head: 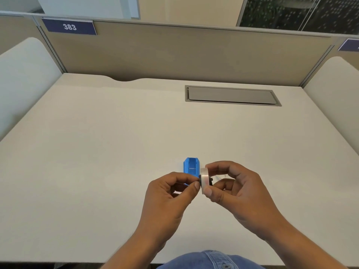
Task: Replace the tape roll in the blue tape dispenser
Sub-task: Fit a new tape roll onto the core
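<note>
While the right hand (231,183) pinches the tape roll (205,180), the left hand (171,191) grips its black hub (199,181).

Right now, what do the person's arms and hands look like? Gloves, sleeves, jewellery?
Both the left hand and the right hand are bare: no gloves, rings or watch visible. The forearms show no sleeves. Fingernails look short and plain. Blue denim clothing shows at the bottom edge.
</note>
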Tool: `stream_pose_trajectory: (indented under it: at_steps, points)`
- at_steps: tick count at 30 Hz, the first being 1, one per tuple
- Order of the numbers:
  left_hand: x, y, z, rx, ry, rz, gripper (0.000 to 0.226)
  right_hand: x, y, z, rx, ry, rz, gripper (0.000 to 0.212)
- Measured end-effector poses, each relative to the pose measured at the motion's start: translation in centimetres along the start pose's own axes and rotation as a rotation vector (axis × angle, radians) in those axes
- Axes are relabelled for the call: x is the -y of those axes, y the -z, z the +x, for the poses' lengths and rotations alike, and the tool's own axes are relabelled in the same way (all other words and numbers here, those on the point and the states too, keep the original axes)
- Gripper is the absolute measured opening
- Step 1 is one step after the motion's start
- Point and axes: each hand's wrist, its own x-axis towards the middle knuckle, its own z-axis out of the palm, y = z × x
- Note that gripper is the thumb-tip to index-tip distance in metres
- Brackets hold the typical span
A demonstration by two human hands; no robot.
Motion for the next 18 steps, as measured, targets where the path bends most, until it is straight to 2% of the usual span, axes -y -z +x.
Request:
stream_pose_trajectory:
  at_steps: [3,7,11,15,18]
  points:
    - [0.0,0.0,0.2,-0.002,-0.008,0.03,0.008,-0.1,0.0,0.1,-0.004,-0.024,0.057,0.034]
    - [0.0,0.2,0.7,-0.012,-0.006,0.066,0.01,-0.1,0.2,0.3,0.024,-0.031,0.099,0.016]
    - [0.0,0.3,1.1,-0.004,-0.006,0.09,0.008,-0.4,0.4,0.9,-0.039,0.007,-0.004,0.028]
    - [-0.2,0.1,1.4,0.0,-0.003,0.075,0.002,-0.9,0.5,1.4,-0.089,0.026,-0.07,0.024]
    - [-0.3,-0.1,1.6,0.011,0.01,0.064,0.014,-1.1,0.5,1.8,-0.081,0.011,-0.094,0.021]
